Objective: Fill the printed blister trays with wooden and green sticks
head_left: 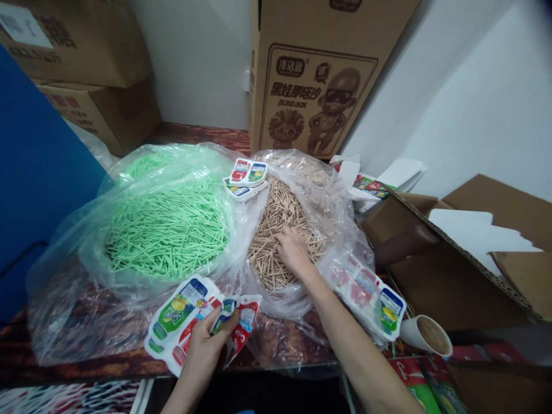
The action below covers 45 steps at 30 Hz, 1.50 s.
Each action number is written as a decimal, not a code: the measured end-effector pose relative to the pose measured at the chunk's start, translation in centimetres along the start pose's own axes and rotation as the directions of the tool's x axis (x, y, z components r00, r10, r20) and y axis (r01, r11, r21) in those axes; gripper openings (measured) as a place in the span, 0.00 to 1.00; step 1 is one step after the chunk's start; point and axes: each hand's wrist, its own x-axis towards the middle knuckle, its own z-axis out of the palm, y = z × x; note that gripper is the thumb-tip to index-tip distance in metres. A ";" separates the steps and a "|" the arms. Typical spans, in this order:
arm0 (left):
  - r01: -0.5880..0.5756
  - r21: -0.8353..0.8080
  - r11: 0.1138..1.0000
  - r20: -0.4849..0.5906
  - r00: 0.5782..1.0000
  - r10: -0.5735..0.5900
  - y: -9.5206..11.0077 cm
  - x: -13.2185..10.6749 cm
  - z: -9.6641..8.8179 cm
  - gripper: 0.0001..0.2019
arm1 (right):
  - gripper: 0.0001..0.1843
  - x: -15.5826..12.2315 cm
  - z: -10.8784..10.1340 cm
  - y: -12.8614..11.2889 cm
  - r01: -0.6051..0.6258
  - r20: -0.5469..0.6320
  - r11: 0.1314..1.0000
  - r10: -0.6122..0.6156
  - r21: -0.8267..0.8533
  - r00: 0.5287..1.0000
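Note:
My left hand [206, 340] is closed around bottle-shaped printed packets [176, 316], green lemon ones and red cola ones. A red cola packet [246, 322] sticks out past the fingers. My right hand [294, 248] reaches into a pile of thin brown sticks [269, 261] in a clear plastic bag [293, 307]. Its fingers are curled, with the tips down among the sticks; what they hold, if anything, is hidden. Left of it, another clear bag [64, 310] holds a large heap of light-green sticks [168, 230].
More printed packets [248, 175] lie between the bags, and others [390, 313] by my right forearm. A tilted paper cup [426, 335] and an open cardboard box [431, 259] are at the right. A tall carton [319, 98] stands behind; a blue panel [34, 172] borders the left.

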 end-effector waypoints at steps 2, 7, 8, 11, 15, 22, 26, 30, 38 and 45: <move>0.009 -0.001 1.000 -0.003 1.000 -0.009 0.1 0.0 0.1 0.14 | 0.08 -0.2 0.3 -0.4 0.053 0.032 0.993 -0.050 -0.105 0.998; 0.011 -0.029 1.000 -0.002 1.000 -0.011 0.2 0.1 0.0 0.13 | 0.10 -0.1 0.5 -0.1 -0.046 -0.018 0.972 0.051 0.229 0.999; 0.008 -0.029 1.000 -0.010 1.000 -0.008 0.1 0.1 -0.1 0.13 | 0.09 0.0 0.5 0.1 -0.067 -0.029 0.957 0.078 0.283 0.997; 0.019 -0.027 0.999 -0.036 0.999 -0.020 -0.4 0.4 -0.7 0.14 | 0.08 0.7 0.0 0.6 -0.113 -0.042 0.912 0.141 0.395 0.989; 0.066 -0.091 0.994 -0.072 0.995 -0.072 -1.1 1.2 -1.7 0.16 | 0.08 2.2 -0.9 1.1 -0.165 0.012 0.772 0.200 0.614 0.980; 0.080 -0.233 0.969 -0.100 0.989 -0.106 -1.2 2.3 -3.2 0.17 | 0.15 2.3 -2.2 1.3 -0.208 0.114 0.443 0.229 0.872 0.967; 0.042 -0.248 0.968 -0.132 0.988 -0.077 -1.1 2.2 -3.2 0.17 | 0.13 1.1 -2.0 1.1 -0.256 0.203 0.224 0.236 0.940 0.950; 0.039 -0.249 0.968 -0.116 0.991 -0.069 -1.0 2.1 -2.9 0.15 | 0.11 0.1 -2.2 1.4 -0.261 0.198 0.170 0.317 0.950 0.927; -0.019 -0.331 0.943 -0.204 0.977 -0.053 -1.0 2.0 -2.7 0.15 | 0.07 -7.0 -3.6 -2.3 -0.275 0.254 0.209 0.121 0.939 0.960; -0.041 -0.308 0.951 -0.216 0.976 -0.028 -0.3 1.5 -2.0 0.15 | 0.08 -15.1 1.8 -7.0 -0.146 0.115 0.558 0.090 0.817 0.989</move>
